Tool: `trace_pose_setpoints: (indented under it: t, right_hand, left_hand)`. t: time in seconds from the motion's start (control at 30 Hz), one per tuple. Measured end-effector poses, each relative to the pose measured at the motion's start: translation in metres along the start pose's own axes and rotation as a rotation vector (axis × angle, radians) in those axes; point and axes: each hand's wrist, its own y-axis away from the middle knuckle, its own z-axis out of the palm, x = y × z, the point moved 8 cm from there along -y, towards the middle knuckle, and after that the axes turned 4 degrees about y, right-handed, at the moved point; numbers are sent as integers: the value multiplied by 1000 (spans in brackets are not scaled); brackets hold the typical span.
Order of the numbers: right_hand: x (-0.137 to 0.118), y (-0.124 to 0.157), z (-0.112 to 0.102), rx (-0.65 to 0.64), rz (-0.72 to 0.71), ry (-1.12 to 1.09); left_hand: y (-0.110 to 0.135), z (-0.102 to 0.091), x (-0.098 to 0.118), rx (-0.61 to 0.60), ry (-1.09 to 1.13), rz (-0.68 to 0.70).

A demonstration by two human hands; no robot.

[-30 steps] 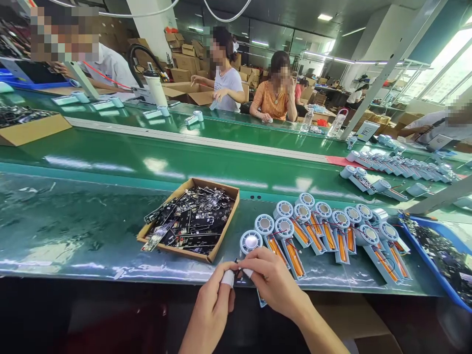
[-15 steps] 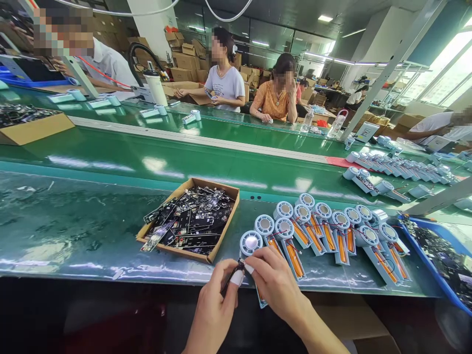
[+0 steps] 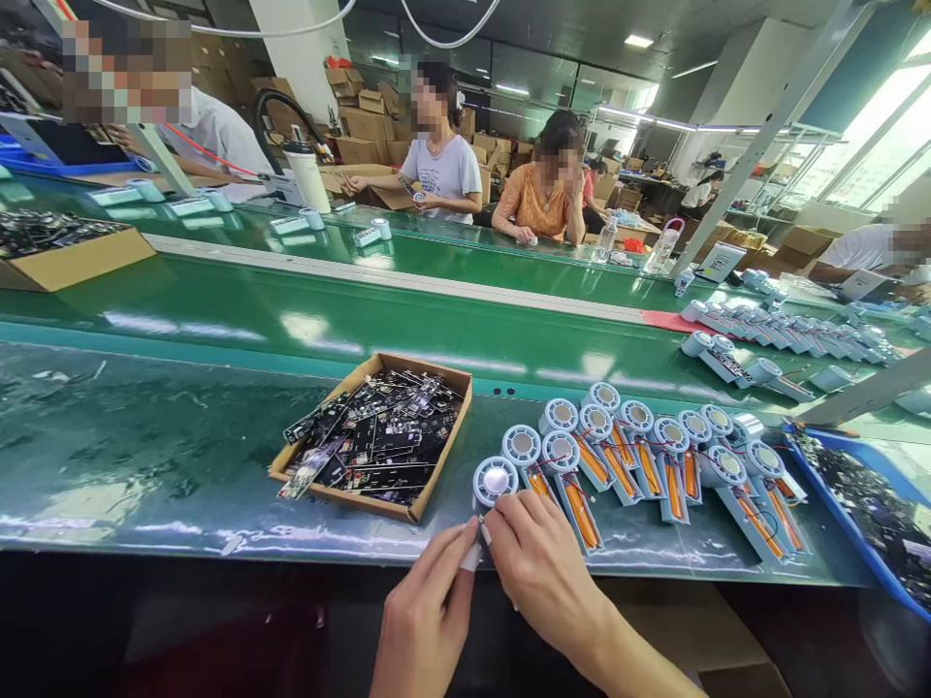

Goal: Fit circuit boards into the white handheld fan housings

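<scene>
Head view: left hand (image 3: 431, 606) pinches a small part (image 3: 480, 523), mostly hidden, between thumb and forefinger above the near edge of the bench (image 3: 167, 451), just this side of a round-headed unit (image 3: 496, 480); right hand (image 3: 539, 557) curls its fingertips in beside it, whether gripping anything cannot tell. Part looks light, stiff and fragile, likely best held by its edges; unit probably hard, smooth plastic, apt to slip, better taken by rim than centre
</scene>
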Motion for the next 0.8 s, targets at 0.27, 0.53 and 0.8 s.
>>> trace_pose_setpoints:
  t: [0.27, 0.53, 0.8]
  right_hand:
    - [-1, 2, -1, -32, 13, 10]
    - [-4, 3, -3, 32, -24, -32]
    - [10, 11, 1, 153, 48, -260]
  left_hand:
    - [-12, -2, 1, -94, 86, -31]
    - [-6, -2, -1, -41, 79, -52]
    - [-4, 2, -31, -87, 262, -393]
